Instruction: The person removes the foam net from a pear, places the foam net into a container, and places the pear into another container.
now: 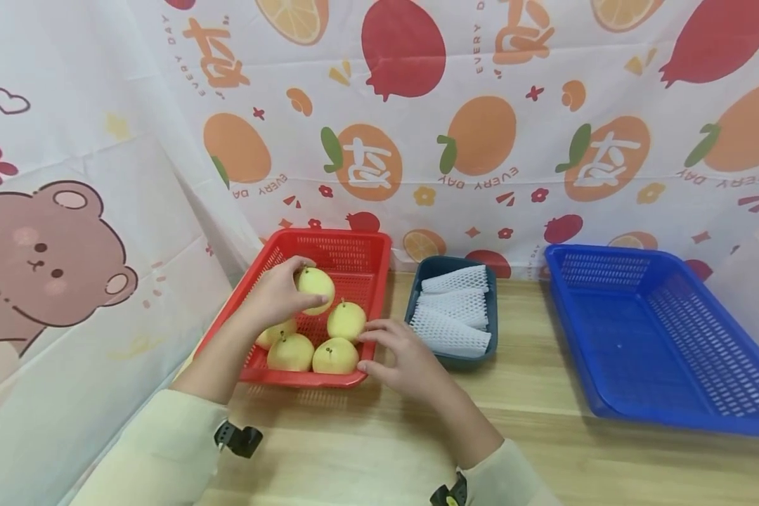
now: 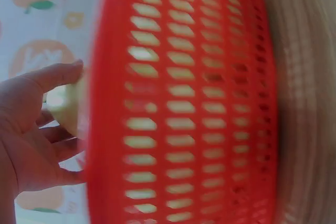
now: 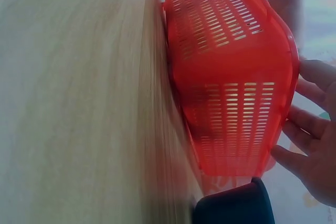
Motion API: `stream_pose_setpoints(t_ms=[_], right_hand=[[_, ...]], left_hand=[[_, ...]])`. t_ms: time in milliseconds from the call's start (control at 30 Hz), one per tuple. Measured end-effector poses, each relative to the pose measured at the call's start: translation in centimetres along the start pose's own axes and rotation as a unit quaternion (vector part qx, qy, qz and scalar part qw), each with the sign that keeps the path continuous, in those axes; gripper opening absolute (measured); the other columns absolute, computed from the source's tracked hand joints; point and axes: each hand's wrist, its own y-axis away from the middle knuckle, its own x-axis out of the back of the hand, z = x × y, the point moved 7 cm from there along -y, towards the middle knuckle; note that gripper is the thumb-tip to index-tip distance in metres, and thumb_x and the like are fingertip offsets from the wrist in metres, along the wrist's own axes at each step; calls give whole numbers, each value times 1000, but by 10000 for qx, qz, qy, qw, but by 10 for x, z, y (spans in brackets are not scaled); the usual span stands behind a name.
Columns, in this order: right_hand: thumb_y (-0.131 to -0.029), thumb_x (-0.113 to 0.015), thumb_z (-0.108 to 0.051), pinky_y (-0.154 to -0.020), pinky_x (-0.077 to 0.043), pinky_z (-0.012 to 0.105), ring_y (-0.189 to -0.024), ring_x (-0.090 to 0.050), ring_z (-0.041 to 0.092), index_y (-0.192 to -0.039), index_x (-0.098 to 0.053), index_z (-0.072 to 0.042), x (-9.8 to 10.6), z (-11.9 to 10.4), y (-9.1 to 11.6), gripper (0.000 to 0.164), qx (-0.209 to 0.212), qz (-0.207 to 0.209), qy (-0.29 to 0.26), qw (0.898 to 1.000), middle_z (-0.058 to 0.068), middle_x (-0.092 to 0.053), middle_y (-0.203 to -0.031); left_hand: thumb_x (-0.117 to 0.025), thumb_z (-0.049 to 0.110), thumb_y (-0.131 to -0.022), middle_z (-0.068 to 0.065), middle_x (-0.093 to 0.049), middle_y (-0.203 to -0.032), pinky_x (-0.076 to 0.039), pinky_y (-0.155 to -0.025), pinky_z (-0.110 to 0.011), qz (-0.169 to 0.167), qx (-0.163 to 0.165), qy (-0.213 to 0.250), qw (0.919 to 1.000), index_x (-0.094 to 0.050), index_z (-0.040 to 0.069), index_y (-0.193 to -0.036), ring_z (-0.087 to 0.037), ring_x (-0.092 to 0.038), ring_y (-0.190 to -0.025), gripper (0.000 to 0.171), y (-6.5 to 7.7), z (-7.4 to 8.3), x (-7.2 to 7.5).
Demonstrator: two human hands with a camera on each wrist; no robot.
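My left hand (image 1: 272, 292) holds a round yellow-green pear (image 1: 316, 289) over the red basket (image 1: 384, 281), thumb and fingers around it. In the left wrist view this pear (image 2: 65, 106) shows partly behind the basket wall (image 2: 113, 129). Several other pears lie at the basket's near end, among them a pear (image 1: 346, 321) with its stem up and a front pear (image 1: 291, 353). One pear at the left is partly hidden by my left forearm. My right hand (image 1: 405, 355) rests at the basket's right rim, fingers spread and fairly straight, as the right wrist view also shows.
Right of the basket stands a small dark green bin (image 1: 495, 309) with white foam net sleeves (image 1: 452, 309). A large blue basket (image 1: 632, 337) stands further right on the wooden table (image 1: 525, 422). Printed cloth (image 1: 417, 154) hangs behind and at the left.
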Motion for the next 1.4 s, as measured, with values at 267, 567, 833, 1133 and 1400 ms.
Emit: stream_pose_setpoints(t_ms=[267, 567, 833, 1133, 1400], right_hand=[[-89, -72, -33, -106, -45, 43, -130, -45, 16, -123, -68, -18, -6, -1, 0, 36, -39, -145, 86, 9999, 1, -55, -137], [-90, -72, -34, -108, -44, 44, -131, -46, 17, -121, -68, -16, -9, 0, 0, 37, 1, -118, 131, 9998, 2, -55, -138], [-90, -72, -34, -109, -43, 43, -132, -46, 17, -119, -69, -14, -8, 4, 4, 35, -29, -58, 174, 9998, 1, -55, -140], [-91, -69, -42, -109, -43, 45, -139, -40, 18, -132, -61, -22, 23, 15, -1, 46, -273, -381, 644, 9968, -3, -48, -148], [-92, -65, -47, -117, -25, 58, -148, -25, 31, -146, -47, -16, 137, 48, -18, 65, -336, 490, 2524, 9658, 8, -39, -155]], left_hand=[[-82, 37, -78, -15, -66, -111, -42, -91, -52, -231, 450, -891, 9947, -55, 5, -127, -31, -59, -96, 65, -14, -35, -17], [-79, 39, -81, -20, -65, -120, -37, -104, -60, -691, 519, -1243, 9885, -57, -1, -129, -37, -59, -114, 66, -19, -45, -26], [-74, 33, -87, -24, -58, -132, -45, -100, -58, -976, 555, -1005, 9886, -51, -2, -137, -38, -55, -120, 65, -22, -44, -31], [-63, 47, -92, -25, -41, -149, -34, -109, -63, -727, 185, -1009, 9921, -36, -1, -147, -43, -38, -138, 78, -44, -14, -26], [-55, 63, -90, -16, -18, -163, -8, -114, -71, 220, -448, -1477, 9878, -22, 16, -157, -41, -12, -149, 89, -64, 38, -25]])
